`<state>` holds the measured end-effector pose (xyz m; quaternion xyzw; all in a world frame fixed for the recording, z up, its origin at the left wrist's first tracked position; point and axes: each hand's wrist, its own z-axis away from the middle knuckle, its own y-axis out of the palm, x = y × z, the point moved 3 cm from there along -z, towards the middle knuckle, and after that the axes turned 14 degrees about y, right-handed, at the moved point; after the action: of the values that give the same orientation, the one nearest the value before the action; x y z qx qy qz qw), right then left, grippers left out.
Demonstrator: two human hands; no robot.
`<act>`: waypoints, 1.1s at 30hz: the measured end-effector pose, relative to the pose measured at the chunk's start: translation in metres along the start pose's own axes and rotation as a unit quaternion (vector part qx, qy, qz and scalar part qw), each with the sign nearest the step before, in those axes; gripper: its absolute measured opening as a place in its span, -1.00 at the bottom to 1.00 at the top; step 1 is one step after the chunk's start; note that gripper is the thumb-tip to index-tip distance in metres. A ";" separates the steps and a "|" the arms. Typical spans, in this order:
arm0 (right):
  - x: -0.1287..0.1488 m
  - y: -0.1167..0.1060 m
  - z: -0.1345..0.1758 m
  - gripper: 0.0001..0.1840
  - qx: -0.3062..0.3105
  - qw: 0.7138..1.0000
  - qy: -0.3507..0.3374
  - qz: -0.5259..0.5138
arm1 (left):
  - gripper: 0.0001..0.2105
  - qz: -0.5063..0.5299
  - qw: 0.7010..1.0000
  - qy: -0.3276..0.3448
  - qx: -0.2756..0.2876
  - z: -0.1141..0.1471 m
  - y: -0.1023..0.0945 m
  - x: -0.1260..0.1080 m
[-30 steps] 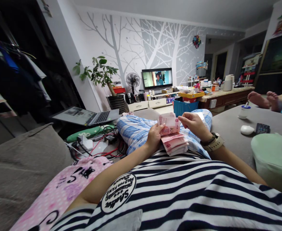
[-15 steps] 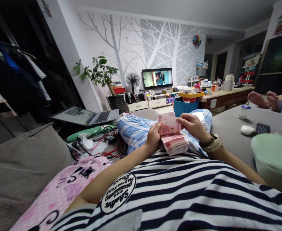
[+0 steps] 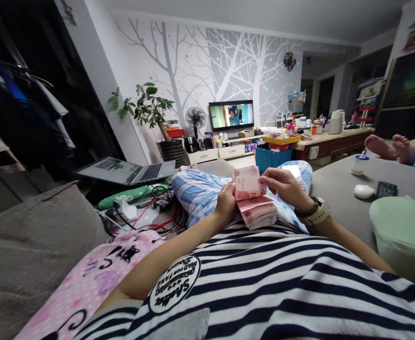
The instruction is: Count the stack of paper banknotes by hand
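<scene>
A bundle of red banknotes (image 3: pixel 258 216) bends over in front of my waist, its lower part hanging toward my striped shirt. My left hand (image 3: pixel 226 202) is closed round the bundle's left side, the thumb along its edge. Above the fold, a pinkish banknote face (image 3: pixel 249 183) stands raised toward me. At its right edge my right hand (image 3: pixel 282 185) pinches with thumb and forefinger, the other fingers curled. How many notes lie in that pinch is too small to tell. A wristwatch (image 3: pixel 318 212) and a dark bracelet circle my right wrist.
My legs in blue checked trousers (image 3: pixel 196 189) are under my hands, with a white phone-like object (image 3: pixel 293 174) on the right one. An opened laptop (image 3: pixel 129 171) and tangled cables (image 3: pixel 168 221) lie left. Rightward are a white mouse (image 3: pixel 364 191), a lidded cup (image 3: pixel 359 165) and another person's feet (image 3: pixel 387 145).
The raised banknote face shows a different part of its print, with more of the pale area visible. My right hand has shifted slightly at its edge; my left hand stays about where it was.
</scene>
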<state>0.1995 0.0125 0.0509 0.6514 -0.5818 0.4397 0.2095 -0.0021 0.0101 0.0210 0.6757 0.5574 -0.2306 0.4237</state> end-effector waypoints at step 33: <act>-0.002 0.000 0.001 -0.27 0.013 1.000 0.024 -0.012 | -0.78 -0.006 1.000 -0.009 -0.019 0.001 -0.006 0.004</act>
<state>0.2004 0.0124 0.0488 0.6501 -0.5630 0.4603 0.2205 -0.0068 0.0115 0.0151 0.6620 0.5618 -0.2291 0.4400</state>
